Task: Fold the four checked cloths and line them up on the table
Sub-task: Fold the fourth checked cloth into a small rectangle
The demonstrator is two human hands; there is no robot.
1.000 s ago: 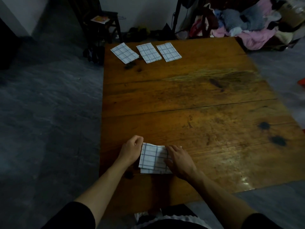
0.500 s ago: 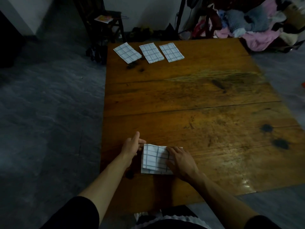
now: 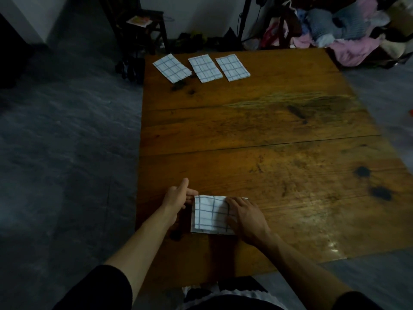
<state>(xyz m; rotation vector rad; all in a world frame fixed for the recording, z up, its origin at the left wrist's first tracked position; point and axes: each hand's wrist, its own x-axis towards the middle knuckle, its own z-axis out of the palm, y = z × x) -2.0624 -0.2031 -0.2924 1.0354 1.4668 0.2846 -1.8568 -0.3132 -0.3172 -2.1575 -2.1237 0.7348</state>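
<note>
Head view: left hand (image 3: 176,198) pinches cloth (image 3: 210,214) edge; table (image 3: 268,130) beyond bare.

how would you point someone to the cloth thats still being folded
Start at the wooden table. Three checked cloths lie in a row at its far left corner; the fourth cloth sits alone at the near edge. It is the only one with hands on it.

Overall light: dim room, colours muted and dark.
Glare: a pale sheen on the worktop (image 3: 257,135) near its right near corner, hinting at light from the right.
Shadows: soft dark patches under the forearms at the near edge.
Corners: floor (image 3: 55,153) at left falls off into near black.
Distortion: wide-angle bend; worktop edges splay outward.
Sharpness: slightly soft throughout; clothes pile (image 3: 348,34) beyond the far right corner is smeared.
</note>
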